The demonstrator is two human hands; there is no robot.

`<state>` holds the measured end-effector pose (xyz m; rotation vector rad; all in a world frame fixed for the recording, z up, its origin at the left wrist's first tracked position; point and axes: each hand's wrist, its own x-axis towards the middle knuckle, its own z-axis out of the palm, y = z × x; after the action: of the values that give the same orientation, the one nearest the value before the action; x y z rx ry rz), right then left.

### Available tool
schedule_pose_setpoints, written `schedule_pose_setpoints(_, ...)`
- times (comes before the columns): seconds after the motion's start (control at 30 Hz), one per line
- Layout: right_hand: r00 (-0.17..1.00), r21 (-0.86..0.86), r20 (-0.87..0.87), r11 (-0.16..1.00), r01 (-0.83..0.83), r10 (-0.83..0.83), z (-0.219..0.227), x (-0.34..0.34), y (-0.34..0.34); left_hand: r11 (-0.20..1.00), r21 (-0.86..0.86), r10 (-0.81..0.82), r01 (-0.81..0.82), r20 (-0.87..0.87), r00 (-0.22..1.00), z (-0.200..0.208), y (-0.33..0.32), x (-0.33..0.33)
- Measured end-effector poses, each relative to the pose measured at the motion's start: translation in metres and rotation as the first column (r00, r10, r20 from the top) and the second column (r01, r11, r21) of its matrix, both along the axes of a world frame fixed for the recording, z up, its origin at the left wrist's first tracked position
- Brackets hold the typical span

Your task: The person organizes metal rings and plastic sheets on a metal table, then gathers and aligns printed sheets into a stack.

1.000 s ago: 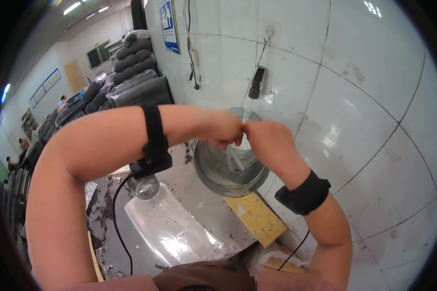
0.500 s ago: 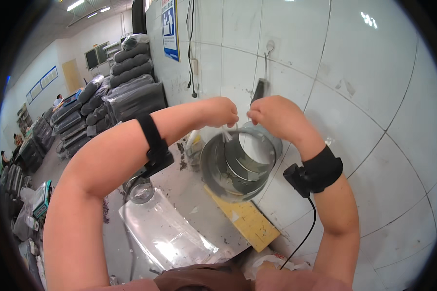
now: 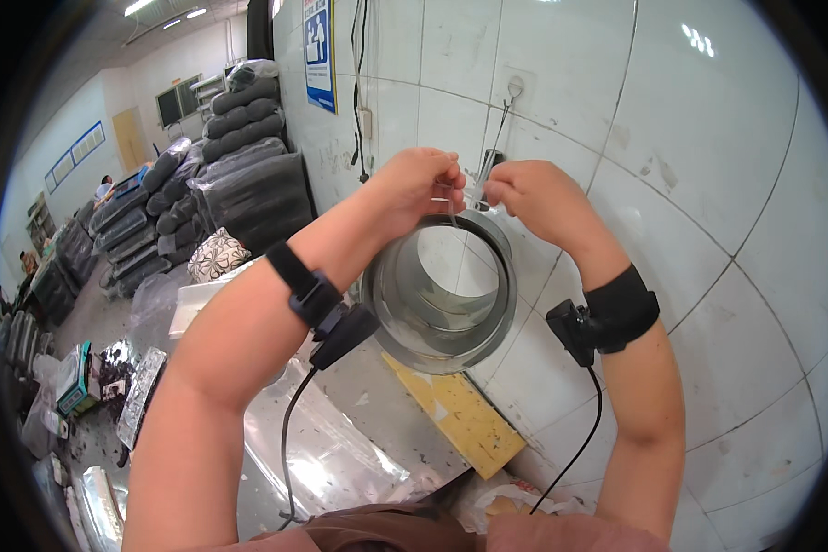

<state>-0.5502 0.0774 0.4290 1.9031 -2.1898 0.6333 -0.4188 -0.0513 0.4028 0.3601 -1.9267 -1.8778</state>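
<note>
Head: pale strip partly hidden

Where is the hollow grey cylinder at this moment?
In the head view, the hollow grey cylinder shows slightly right of centre, between the left hand and right hand above and the yellow board below.

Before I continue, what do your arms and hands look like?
Left hand and right hand are ungloved. The left forearm wears a black strap, dark box and cable; the right forearm, a wider black band, box and cable.
</note>
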Motion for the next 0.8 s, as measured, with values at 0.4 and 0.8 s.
schedule_pose_setpoints(0.4, 0.948, -0.213, 0.309, 0.977, -0.007, 0.074, -0.014, -0.029, -0.015, 0.993, -0.043, 0.099, -0.109, -0.182, 0.978, 0.032, -0.033, -0.005)
schedule_pose_setpoints(0.8, 0.888, -0.352, 0.357, 0.922, -0.158, 0.289, -0.001, -0.001, -0.044, 0.755, -0.620, 0.161, -0.213, -0.139, 0.977, 0.041, -0.050, -0.039)
